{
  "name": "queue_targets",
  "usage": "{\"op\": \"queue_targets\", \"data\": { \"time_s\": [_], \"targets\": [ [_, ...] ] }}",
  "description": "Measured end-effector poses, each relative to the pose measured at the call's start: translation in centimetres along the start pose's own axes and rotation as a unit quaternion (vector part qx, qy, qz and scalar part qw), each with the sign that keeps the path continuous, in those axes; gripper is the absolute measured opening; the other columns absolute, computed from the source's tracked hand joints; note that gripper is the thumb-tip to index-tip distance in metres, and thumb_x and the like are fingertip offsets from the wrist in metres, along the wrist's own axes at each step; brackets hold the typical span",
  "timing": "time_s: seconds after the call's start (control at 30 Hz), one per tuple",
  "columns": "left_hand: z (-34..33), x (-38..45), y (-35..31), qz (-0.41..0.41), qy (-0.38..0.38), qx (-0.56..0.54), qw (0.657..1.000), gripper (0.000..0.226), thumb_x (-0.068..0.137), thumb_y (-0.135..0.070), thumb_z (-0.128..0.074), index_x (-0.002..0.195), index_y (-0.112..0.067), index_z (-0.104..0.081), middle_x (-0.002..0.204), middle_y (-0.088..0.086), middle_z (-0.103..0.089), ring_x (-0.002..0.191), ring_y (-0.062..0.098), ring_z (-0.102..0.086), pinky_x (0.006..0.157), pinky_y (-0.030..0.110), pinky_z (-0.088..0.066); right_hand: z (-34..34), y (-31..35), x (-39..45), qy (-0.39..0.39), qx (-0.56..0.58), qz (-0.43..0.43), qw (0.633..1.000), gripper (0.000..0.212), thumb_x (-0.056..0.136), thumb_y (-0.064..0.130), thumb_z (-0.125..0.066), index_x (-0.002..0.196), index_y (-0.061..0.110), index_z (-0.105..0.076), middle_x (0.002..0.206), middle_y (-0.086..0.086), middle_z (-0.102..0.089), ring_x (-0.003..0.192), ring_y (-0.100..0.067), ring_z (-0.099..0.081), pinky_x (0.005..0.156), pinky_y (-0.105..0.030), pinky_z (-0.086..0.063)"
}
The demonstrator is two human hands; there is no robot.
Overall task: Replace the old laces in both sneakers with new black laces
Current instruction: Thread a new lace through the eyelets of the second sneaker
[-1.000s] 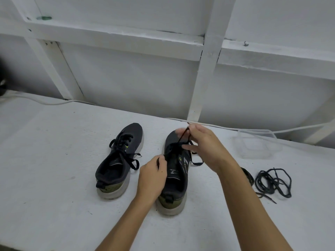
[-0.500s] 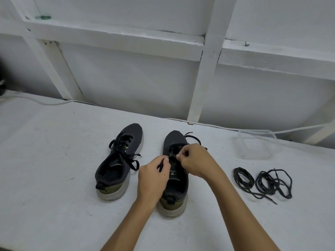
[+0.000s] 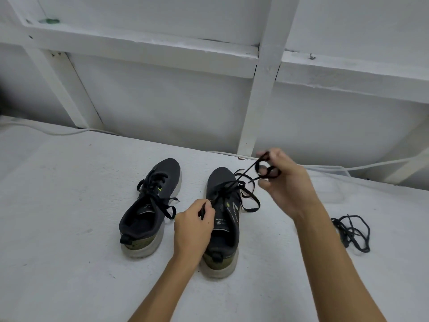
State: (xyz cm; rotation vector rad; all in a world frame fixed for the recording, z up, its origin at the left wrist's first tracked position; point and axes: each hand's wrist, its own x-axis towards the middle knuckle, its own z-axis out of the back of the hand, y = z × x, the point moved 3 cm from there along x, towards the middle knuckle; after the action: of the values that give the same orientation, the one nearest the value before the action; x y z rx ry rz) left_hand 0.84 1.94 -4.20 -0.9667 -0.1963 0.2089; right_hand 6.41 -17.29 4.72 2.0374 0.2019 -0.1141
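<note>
Two dark grey sneakers with olive heels stand side by side on the white table, toes pointing away. The left sneaker [image 3: 151, 205] is laced in black with loose ends. On the right sneaker [image 3: 224, 217], a black lace [image 3: 243, 189] runs through the eyelets. My left hand [image 3: 193, 225] pinches one lace end beside the shoe's tongue. My right hand [image 3: 285, 182] is raised above and right of the toe, gripping loops of the same lace and drawing it taut from the eyelets.
A loose bundle of black laces [image 3: 350, 231] lies on the table [image 3: 69, 228] to the right. A clear plastic container [image 3: 334, 180] sits behind my right hand near the wall. A white cable [image 3: 371, 165] runs along the table's back edge.
My right hand rose from the shoe's eyelets up and to the right, pulling the lace out taut. My left hand stayed by the tongue, still pinching its lace end.
</note>
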Motion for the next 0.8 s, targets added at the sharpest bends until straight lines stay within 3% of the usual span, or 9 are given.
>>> {"op": "queue_targets", "data": {
  "time_s": [0.07,0.13,0.2,0.33,0.53,0.57,0.63,0.73,0.8],
  "targets": [
    [-0.1,0.1,0.1,0.0,0.0,0.003,1.0,0.02,0.099,-0.025,-0.053,0.081,-0.023,-0.063,0.05,-0.007,-0.042,0.049,0.01,-0.041,0.047,0.017,-0.035,0.3,-0.2,0.0,-0.042,0.016,-0.019,0.999,0.028,0.098,0.016,-0.046,0.074,0.015,-0.058,0.095,-0.004,-0.073,0.056,-0.011,-0.045,0.051,-0.022,-0.032],
    [-0.2,0.1,0.2,0.0,0.004,0.004,1.0,0.023,0.099,-0.025,-0.053,0.078,-0.025,-0.061,0.051,-0.006,-0.042,0.047,0.011,-0.037,0.048,0.018,-0.034,0.1,-1.8,0.0,-0.06,-0.123,-0.058,0.989,0.028,0.096,0.021,-0.041,0.07,0.015,-0.05,0.071,-0.004,-0.067,0.047,-0.012,-0.036,0.048,-0.025,-0.027],
    [-0.2,0.1,0.1,-0.004,0.006,0.004,1.0,0.023,0.099,-0.024,-0.054,0.077,-0.026,-0.06,0.051,-0.006,-0.042,0.047,0.011,-0.038,0.048,0.018,-0.035,-0.2,-3.6,-0.2,-0.053,-0.329,-0.068,0.94,0.029,0.091,0.033,-0.051,0.066,0.016,-0.051,0.058,0.003,-0.054,0.047,-0.013,-0.038,0.051,-0.027,-0.03],
    [0.0,-0.1,-0.2,-0.012,0.0,0.003,1.0,0.02,0.099,-0.027,-0.055,0.082,-0.023,-0.066,0.052,-0.007,-0.048,0.052,0.007,-0.047,0.049,0.015,-0.037,-1.0,-6.2,-0.6,0.001,-0.567,-0.029,0.823,0.024,0.087,0.049,-0.073,0.104,0.033,-0.074,0.09,0.023,-0.064,0.086,0.002,-0.06,0.074,-0.017,-0.045],
    [0.1,-0.3,-0.4,-0.014,0.002,0.006,1.0,0.024,0.098,-0.026,-0.055,0.075,-0.029,-0.057,0.05,-0.007,-0.043,0.049,0.008,-0.043,0.045,0.017,-0.034,-2.2,-7.0,0.4,0.015,-0.641,-0.036,0.766,0.011,0.092,0.033,-0.066,0.092,0.033,-0.076,0.084,0.015,-0.069,0.085,-0.01,-0.065,0.079,-0.031,-0.056],
    [0.1,-0.3,-0.3,-0.014,-0.001,0.007,1.0,0.024,0.098,-0.025,-0.055,0.074,-0.027,-0.057,0.05,-0.006,-0.042,0.048,0.009,-0.042,0.045,0.018,-0.034,-2.2,-6.9,0.6,0.027,-0.64,-0.015,0.768,0.01,0.092,0.032,-0.066,0.088,0.032,-0.075,0.084,0.014,-0.07,0.083,-0.01,-0.066,0.076,-0.032,-0.057],
    [0.2,-0.2,-0.1,-0.011,-0.009,0.014,1.0,0.024,0.098,-0.024,-0.054,0.075,-0.022,-0.059,0.05,-0.005,-0.041,0.047,0.012,-0.038,0.046,0.02,-0.033,-2.0,-6.4,0.6,0.032,-0.545,0.013,0.838,0.014,0.093,0.024,-0.067,0.081,0.026,-0.073,0.072,0.014,-0.067,0.065,-0.007,-0.062,0.061,-0.024,-0.051],
    [0.0,0.0,0.1,-0.005,-0.013,0.018,1.0,0.023,0.098,-0.023,-0.054,0.077,-0.019,-0.063,0.05,-0.004,-0.042,0.044,0.013,-0.035,0.044,0.02,-0.031,-0.7,-4.1,0.2,-0.024,-0.246,0.032,0.969,0.02,0.09,0.011,-0.067,0.072,0.02,-0.067,0.055,0.01,-0.047,0.05,-0.005,-0.038,0.046,-0.017,-0.03],
    [-0.1,0.1,0.1,-0.002,-0.014,0.025,1.0,0.022,0.098,-0.023,-0.054,0.078,-0.019,-0.063,0.049,-0.006,-0.043,0.043,0.013,-0.036,0.043,0.019,-0.032,0.2,-2.3,0.2,-0.062,0.007,0.031,0.998,0.017,0.08,0.014,-0.067,0.065,0.021,-0.062,0.051,0.01,-0.03,0.05,-0.006,-0.023,0.044,-0.016,-0.019]
  ]
}}
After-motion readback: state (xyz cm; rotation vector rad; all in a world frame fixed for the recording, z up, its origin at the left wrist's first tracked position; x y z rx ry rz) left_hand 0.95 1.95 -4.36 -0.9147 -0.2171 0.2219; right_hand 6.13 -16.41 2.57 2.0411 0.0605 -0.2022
